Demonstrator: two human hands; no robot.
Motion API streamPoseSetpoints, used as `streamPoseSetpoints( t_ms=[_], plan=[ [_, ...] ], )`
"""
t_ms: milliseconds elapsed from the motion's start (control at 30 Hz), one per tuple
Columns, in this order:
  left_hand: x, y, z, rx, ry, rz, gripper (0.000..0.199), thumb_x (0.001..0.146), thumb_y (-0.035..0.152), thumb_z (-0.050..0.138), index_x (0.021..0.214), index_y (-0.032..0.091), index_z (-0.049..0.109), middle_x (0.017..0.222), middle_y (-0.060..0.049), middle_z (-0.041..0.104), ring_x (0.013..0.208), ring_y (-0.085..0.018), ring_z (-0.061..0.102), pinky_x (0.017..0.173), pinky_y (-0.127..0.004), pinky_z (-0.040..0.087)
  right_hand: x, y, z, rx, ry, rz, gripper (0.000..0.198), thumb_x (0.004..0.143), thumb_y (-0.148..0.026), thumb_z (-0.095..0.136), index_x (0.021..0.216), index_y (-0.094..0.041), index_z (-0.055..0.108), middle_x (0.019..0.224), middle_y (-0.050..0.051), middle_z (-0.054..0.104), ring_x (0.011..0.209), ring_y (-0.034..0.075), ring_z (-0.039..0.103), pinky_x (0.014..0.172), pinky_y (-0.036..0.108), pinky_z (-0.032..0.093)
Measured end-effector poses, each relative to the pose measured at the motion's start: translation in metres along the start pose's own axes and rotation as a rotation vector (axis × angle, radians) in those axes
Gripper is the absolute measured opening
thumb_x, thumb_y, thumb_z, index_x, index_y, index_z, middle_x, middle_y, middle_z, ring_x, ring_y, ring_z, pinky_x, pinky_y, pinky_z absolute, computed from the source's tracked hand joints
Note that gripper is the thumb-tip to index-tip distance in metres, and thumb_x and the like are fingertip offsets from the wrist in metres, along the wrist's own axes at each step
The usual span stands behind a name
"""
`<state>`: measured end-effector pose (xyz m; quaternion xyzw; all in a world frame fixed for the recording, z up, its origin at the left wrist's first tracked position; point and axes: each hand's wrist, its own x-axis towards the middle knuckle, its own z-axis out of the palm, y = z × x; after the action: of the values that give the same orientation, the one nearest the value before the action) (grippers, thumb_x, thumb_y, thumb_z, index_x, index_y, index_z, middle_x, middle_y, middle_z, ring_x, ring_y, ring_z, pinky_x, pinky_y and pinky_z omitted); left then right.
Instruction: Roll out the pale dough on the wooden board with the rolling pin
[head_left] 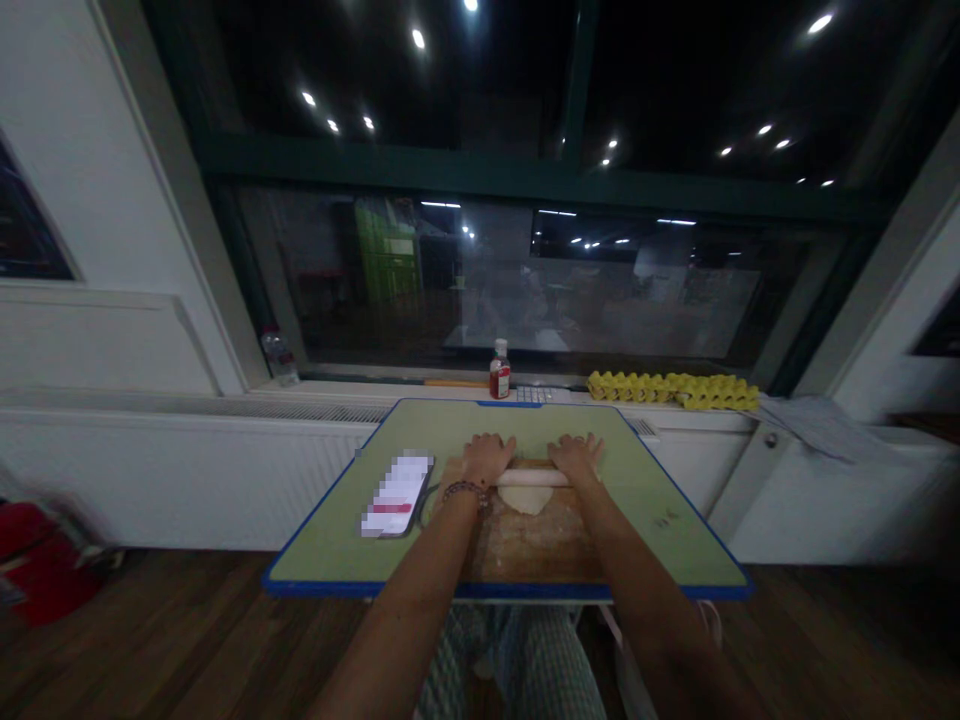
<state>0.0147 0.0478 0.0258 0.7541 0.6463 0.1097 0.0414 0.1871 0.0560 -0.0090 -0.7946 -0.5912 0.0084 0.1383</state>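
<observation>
A pale rolling pin (532, 479) lies crosswise over a thin sheet of dough (526, 498). My left hand (487, 458) is on the pin's left end, a beaded bracelet (465, 489) around the wrist. At the other end, my right hand (576, 458) rests over the pin with its fingers reaching past it. Both hands cover the ends of the pin. Beneath the dough is a wooden board (536, 555) dusted with what looks like flour.
The board sits on a small green table (330, 545) with a blue rim. Left of it lies a phone (397, 495). A red-labelled bottle (500, 370), yellow egg trays (671, 390) and a clear plastic bottle (279, 355) stand along the windowsill.
</observation>
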Motion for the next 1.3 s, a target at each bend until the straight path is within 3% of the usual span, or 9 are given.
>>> streamPoseSetpoints(
  t_ms=[133,300,1300],
  plan=[
    [-0.0012,-0.0007,0.0014,-0.011,0.012,-0.004,0.05,0.094,0.045,0.033,0.105,0.014,0.071,0.116,-0.014,0.069,0.115,-0.029,0.058,0.094,-0.039,0.045,-0.004,-0.0012,-0.001,-0.01,0.024,0.021,0.047,0.091,-0.037,0.04,0.123,-0.012,0.063,0.134,0.02,0.057,0.139,0.037,0.03,0.112,0.056,0.008],
    [-0.0026,-0.0016,0.0019,-0.023,0.025,-0.001,0.047,0.091,0.043,0.038,0.104,0.014,0.071,0.115,-0.015,0.07,0.115,-0.03,0.058,0.093,-0.039,0.046,-0.0038,-0.0017,-0.0029,-0.023,-0.044,0.016,0.05,0.091,-0.041,0.041,0.127,-0.013,0.06,0.135,0.021,0.055,0.138,0.037,0.031,0.112,0.055,0.012],
    [-0.0056,0.0013,-0.0002,-0.019,0.021,-0.016,0.045,0.088,0.042,0.041,0.1,0.015,0.074,0.112,-0.015,0.071,0.11,-0.03,0.061,0.09,-0.038,0.047,-0.001,-0.0003,-0.002,-0.048,-0.104,-0.033,0.05,0.091,-0.044,0.038,0.127,-0.015,0.058,0.134,0.017,0.057,0.135,0.035,0.035,0.111,0.053,0.012]
  ],
)
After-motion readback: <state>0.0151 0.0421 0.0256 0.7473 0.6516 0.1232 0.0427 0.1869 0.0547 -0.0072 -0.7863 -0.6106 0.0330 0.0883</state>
